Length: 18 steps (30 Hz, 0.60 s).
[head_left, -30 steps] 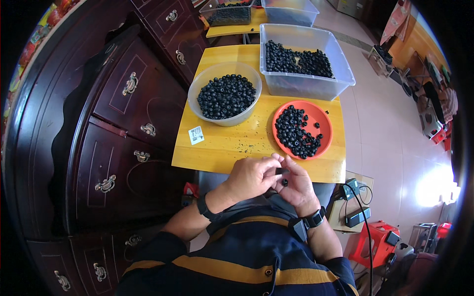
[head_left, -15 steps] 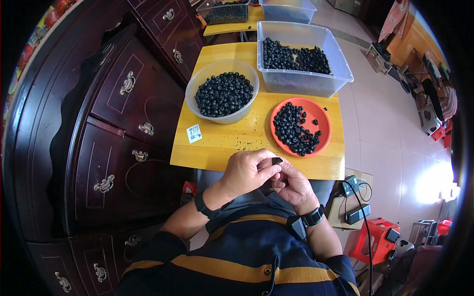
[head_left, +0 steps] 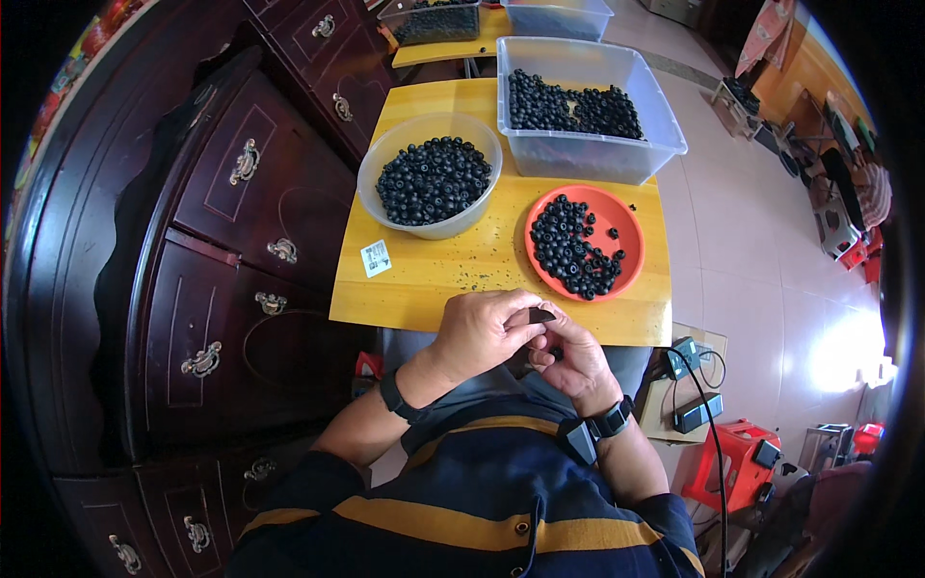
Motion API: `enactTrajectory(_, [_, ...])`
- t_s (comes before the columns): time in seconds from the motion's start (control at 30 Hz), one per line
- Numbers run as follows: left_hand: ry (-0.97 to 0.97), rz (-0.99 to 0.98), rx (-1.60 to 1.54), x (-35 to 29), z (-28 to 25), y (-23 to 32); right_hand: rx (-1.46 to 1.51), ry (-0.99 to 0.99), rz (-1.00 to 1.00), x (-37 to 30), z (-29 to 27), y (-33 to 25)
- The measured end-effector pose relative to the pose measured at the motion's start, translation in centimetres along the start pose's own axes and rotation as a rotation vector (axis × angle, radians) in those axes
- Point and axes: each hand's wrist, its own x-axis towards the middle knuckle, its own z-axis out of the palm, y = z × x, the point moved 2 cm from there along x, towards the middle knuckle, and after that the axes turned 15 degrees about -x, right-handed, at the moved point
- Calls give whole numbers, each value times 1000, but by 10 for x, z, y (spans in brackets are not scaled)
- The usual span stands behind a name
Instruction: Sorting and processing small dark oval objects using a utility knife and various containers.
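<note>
My left hand (head_left: 479, 332) and my right hand (head_left: 578, 364) meet at the near edge of the yellow table, fingers closed. A small dark, flat, blade-like piece (head_left: 541, 315) sticks up between their fingertips, seemingly in my left hand's pinch. Something small and black (head_left: 555, 354) shows among the curled fingers of my right hand, partly hidden. Just beyond my hands, an orange-red plate (head_left: 631, 231) carries many small black round pieces with holes, like beads (head_left: 561, 236). Farther left, a round translucent tub (head_left: 369, 183) holds a heap of the same pieces.
A clear rectangular bin (head_left: 665, 135) with more black pieces stands at the table's far right. On the yellow table (head_left: 405, 303) lie a white label (head_left: 376, 258) and dark crumbs. A dark wooden cabinet (head_left: 270, 183) flanks the left; a red stool (head_left: 723, 462) and cables are at right.
The view has shifted slightly, so the table and containers sit a little higher and farther left. The dark flat piece shows slightly more between my fingertips; both hands hold nearly the same pose.
</note>
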Motion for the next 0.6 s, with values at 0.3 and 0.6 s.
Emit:
enactTrajectory(0.3, [94, 201, 63, -8, 5, -5, 85, -68, -68, 5, 3, 1])
enactTrajectory(0.6, [126, 429, 215, -9, 3, -2, 110, -161, -116, 5, 4, 1])
